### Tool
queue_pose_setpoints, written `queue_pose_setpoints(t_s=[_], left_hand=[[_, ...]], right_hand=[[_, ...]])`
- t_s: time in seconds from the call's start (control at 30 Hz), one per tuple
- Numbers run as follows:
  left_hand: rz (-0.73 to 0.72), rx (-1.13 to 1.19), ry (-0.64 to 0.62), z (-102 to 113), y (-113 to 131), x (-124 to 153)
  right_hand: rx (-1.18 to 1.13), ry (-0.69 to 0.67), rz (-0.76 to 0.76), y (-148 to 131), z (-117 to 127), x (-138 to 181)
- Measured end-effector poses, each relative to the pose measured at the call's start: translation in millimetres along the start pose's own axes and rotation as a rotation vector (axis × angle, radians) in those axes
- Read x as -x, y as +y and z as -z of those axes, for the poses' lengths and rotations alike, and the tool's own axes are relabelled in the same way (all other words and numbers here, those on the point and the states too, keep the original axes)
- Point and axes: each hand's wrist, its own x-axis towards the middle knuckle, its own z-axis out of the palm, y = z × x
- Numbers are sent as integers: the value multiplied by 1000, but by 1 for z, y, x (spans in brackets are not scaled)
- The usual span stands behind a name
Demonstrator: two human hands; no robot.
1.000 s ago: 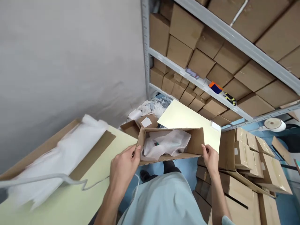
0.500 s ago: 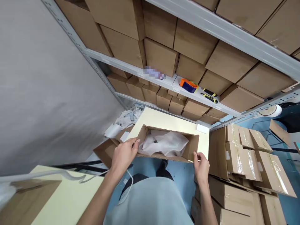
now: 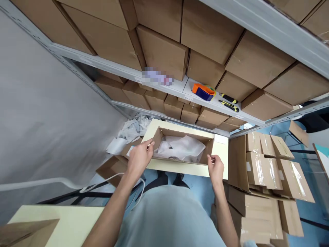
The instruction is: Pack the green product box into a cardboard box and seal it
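An open brown cardboard box [image 3: 208, 150] with crumpled white wrapping [image 3: 182, 147] inside sits on a small pale yellow table [image 3: 177, 167]. My left hand [image 3: 139, 158] grips the box's left end, fingers closed over its rim. At the right front corner my right hand [image 3: 216, 168] holds the other end, fingers curled on the edge.
A grey metal shelf [image 3: 164, 84] packed with cardboard boxes rises ahead; an orange tape dispenser [image 3: 203, 91] and yellow-black utility knives [image 3: 229, 103] lie on it. Taped boxes [image 3: 264, 164] are stacked at right. Scrap paper [image 3: 131, 130] and an open carton [image 3: 113, 166] lie at left. Another table corner [image 3: 64, 223] is near left.
I have turned right and carried the box away from the near table, towards the shelf. It now rests on the small yellow table, both hands still on its ends.
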Motion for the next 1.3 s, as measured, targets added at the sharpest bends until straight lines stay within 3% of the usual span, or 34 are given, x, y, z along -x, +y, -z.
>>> queue_pose_setpoints(t_s=[0.2,0.33,0.47,0.63,0.9,1.03,1.13,1.23,1.3], left_hand=[[-102,67,15,2,-25,23],[-79,84,-61,-3,-41,39],[-121,186,-92,-10,-51,40],[-223,196,-68,-14,-50,51],[-239,45,-196,-9,-39,66],[-315,167,-212,-20,-37,54],[-357,232,-299,-31,-35,43],[-273,210,-328,-42,-30,33],[-146,213,-260,-50,-24,27]], right_hand=[[186,50,-48,-16,2,-15],[208,76,62,-32,2,-43],[254,4,149,-43,2,-69],[300,-66,127,-46,10,-88],[270,-181,120,-49,9,-117],[145,-224,133,-50,-3,-123],[-48,-349,42,-47,-10,-120],[-166,-449,-45,-40,-10,-114],[-218,-478,-71,-33,-8,-112]])
